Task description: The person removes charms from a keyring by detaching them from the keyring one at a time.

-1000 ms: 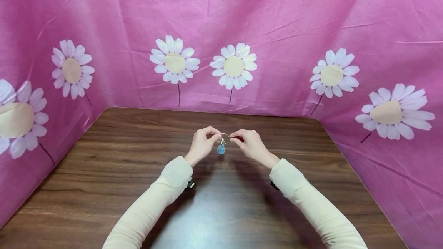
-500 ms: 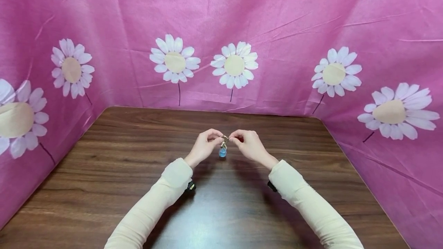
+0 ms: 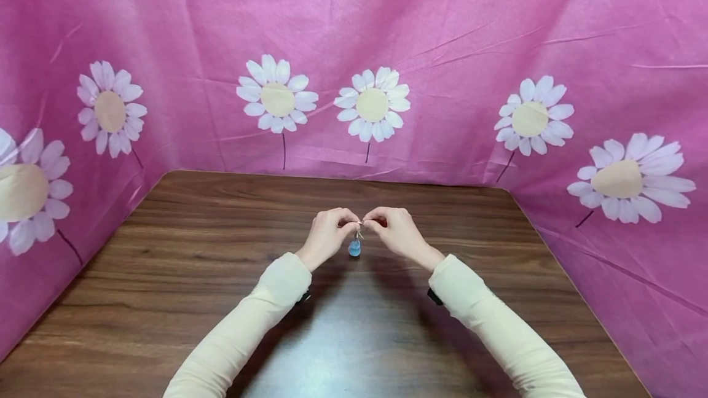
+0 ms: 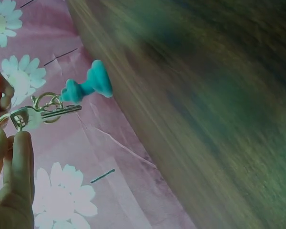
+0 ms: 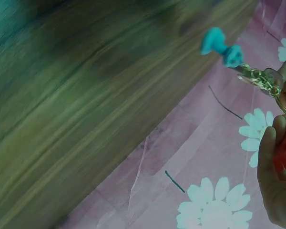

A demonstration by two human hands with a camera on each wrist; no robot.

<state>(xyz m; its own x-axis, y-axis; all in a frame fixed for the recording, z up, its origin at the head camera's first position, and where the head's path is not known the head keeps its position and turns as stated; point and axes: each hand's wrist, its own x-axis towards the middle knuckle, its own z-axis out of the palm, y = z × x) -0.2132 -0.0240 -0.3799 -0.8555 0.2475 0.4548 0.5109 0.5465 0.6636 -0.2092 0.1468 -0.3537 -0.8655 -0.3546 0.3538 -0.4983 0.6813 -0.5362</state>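
Note:
Both hands meet above the table around a key ring point(image 5: 282, 106) of gold-coloured metal. My left hand point(image 3: 326, 235) pinches it from the left between thumb and fingers, beside the head of a metal key point(image 4: 62, 111). From the other side my right hand point(image 3: 399, 232) pinches the ring with its thumb and fingertips. Below the fingers hangs a blue-turquoise charm point(image 3: 354, 248), wide at one end and narrow in the middle, on a gold chain point(image 5: 260, 77). Fingertips cover part of the ring, so the exact spot where key and ring join is hidden.
A dark brown wooden table point(image 3: 221, 275) lies under the hands. Pink cloth point(image 3: 442, 29) printed with white daisies stands around its back and sides. Dark straps point(image 3: 435, 296) show at the wrists below pale sleeves.
The fingertips of the two hands have drawn slightly closer together, and less of the ring shows between them. The charm has swung and hangs a little lower in the head view.

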